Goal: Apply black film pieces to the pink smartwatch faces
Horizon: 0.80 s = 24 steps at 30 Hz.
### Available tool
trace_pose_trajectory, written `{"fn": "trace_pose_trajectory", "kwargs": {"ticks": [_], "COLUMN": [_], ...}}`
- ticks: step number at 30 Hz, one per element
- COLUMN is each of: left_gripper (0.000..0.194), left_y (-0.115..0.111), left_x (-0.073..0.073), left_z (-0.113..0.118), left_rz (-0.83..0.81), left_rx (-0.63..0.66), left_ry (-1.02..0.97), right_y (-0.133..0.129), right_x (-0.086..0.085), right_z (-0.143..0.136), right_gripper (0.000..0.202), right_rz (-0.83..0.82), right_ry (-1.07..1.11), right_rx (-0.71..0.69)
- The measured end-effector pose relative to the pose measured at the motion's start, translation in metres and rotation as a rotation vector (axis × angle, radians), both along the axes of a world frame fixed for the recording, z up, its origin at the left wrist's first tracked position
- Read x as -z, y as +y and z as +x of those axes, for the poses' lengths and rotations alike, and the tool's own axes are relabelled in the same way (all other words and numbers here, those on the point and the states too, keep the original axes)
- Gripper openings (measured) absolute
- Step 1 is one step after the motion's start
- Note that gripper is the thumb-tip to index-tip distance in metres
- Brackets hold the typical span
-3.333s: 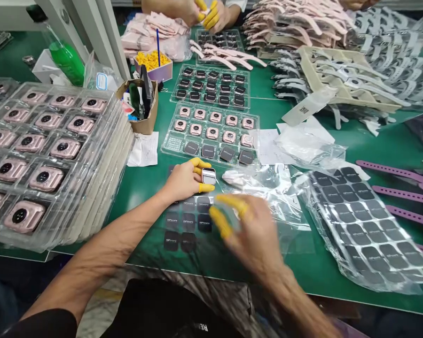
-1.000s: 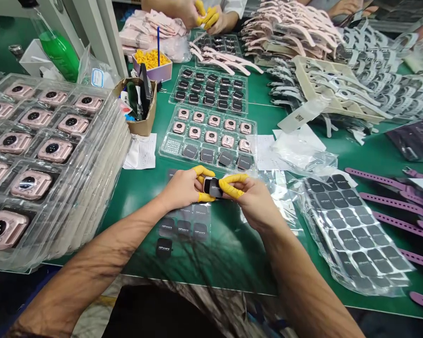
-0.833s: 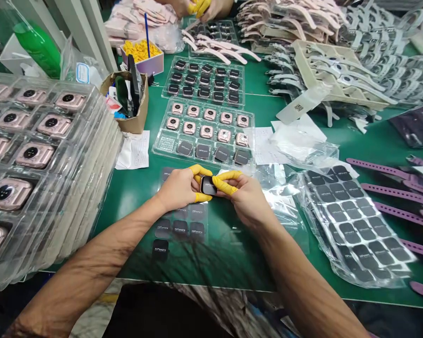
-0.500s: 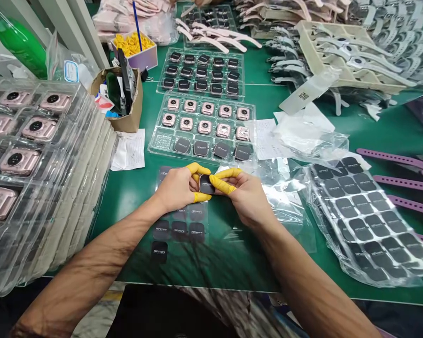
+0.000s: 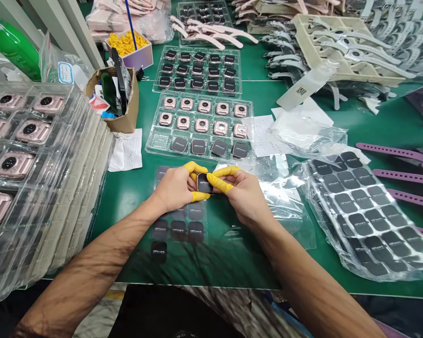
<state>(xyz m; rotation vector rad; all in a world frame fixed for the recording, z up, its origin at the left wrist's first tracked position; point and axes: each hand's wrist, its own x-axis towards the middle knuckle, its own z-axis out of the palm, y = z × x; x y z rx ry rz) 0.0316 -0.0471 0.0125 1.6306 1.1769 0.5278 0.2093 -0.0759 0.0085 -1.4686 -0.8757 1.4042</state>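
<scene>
Between my two hands is a small square watch case [image 5: 204,183] with a black, logo-printed face turned up. My left hand [image 5: 174,190] grips its left side with fingers in yellow finger cots. On the other side my right hand [image 5: 241,190] holds it too, with the thumb, also in a yellow cot, lying on the face. Under my left hand lies a clear sheet of black logo stickers [image 5: 178,230], partly covered by the hand. Beyond my hands, a clear tray [image 5: 157,141] carries pink watch cases, some back up and several with black faces up.
Stacked trays of pink watch cases [image 5: 14,165] rise at the left. Behind stand a cardboard box [image 5: 129,110] and a box of yellow finger cots [image 5: 141,57]. Bagged sticker sheets [image 5: 364,199], purple straps [image 5: 396,174] and a tray of white-strapped watches [image 5: 303,33] lie to the right.
My right thumb has shifted slightly left across the watch face, and more of the printed face shows. Both hands keep their hold; the view has shifted a little.
</scene>
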Motion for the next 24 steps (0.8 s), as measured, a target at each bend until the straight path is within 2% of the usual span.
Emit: {"fn": "trace_pose_trajectory", "kwargs": {"ticks": [5, 8, 10, 12, 14, 15, 17, 20, 22, 24], "left_gripper": [0.047, 0.049, 0.054, 0.060, 0.064, 0.065, 0.066, 0.060, 0.059, 0.069], "left_y": [0.001, 0.000, -0.001, 0.000, 0.006, 0.012, 0.031, 0.067, 0.087, 0.099], "left_x": [-0.002, 0.001, 0.003, 0.001, -0.006, -0.012, -0.025, -0.042, -0.048, -0.050], "left_z": [-0.001, 0.000, 0.000, -0.004, -0.012, -0.018, -0.034, -0.057, -0.067, -0.072], "left_rz": [-0.009, -0.045, -0.122, -0.187, -0.168, -0.115, 0.058, 0.335, 0.338, 0.267], "left_rx": [0.000, -0.029, -0.082, -0.182, -0.290, -0.325, -0.334, -0.221, -0.077, 0.007], "left_ry": [0.019, -0.021, -0.147, -0.331, -0.436, -0.412, -0.196, 0.324, 0.604, 0.774], "right_y": [-0.001, -0.003, -0.007, -0.010, -0.014, -0.016, -0.018, -0.019, -0.019, -0.019], "right_x": [0.009, 0.010, 0.009, 0.008, 0.008, 0.009, 0.010, 0.014, 0.016, 0.017], "right_z": [0.001, 0.002, 0.002, -0.001, -0.005, -0.007, -0.012, -0.014, -0.013, -0.012], "right_gripper": [0.051, 0.055, 0.049, 0.042, 0.038, 0.037, 0.036, 0.037, 0.035, 0.030], "right_rz": [0.054, 0.132, 0.203, 0.306, 0.449, 0.526, 0.659, 0.751, 0.767, 0.790], "right_ry": [-0.056, -0.156, -0.296, -0.506, -0.740, -0.853, -1.042, -1.182, -1.188, -1.173], "right_rx": [-0.025, 0.092, 0.146, 0.064, -0.160, -0.289, -0.502, -0.581, -0.579, -0.574]}}
